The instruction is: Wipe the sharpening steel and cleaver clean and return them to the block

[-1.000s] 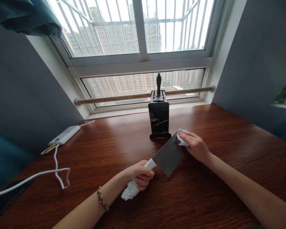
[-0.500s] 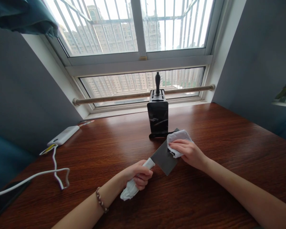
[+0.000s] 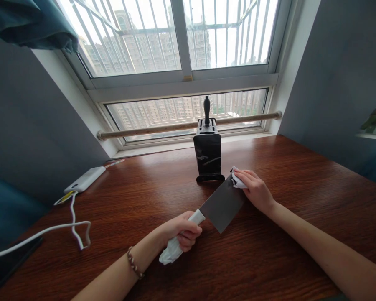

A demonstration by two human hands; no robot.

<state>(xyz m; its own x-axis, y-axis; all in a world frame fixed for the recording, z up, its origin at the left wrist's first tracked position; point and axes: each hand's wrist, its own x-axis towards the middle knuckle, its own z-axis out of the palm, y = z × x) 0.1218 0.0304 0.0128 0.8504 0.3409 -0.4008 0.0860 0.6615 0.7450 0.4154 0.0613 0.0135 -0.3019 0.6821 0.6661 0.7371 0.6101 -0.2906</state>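
My left hand (image 3: 182,232) is closed round the white handle of a cleaver (image 3: 222,203), which it holds over the wooden table (image 3: 269,259) with the broad grey blade pointing up and to the right. At the blade's far tip, my right hand (image 3: 254,189) presses a small white cloth (image 3: 237,179) against the steel, fingers curled over the cloth. A black knife block (image 3: 208,154) stands just behind the blade, with one dark handle sticking out of its top.
A white power bank (image 3: 85,179) lies at the table's back left, its white cable (image 3: 72,228) looping toward the left edge. A dark flat device (image 3: 6,263) sits at the near left corner. A wooden rail (image 3: 175,125) runs along the window behind.
My right hand slid the cloth down to the middle of the blade and then back out to its far tip. The left hand and cleaver stayed almost still.
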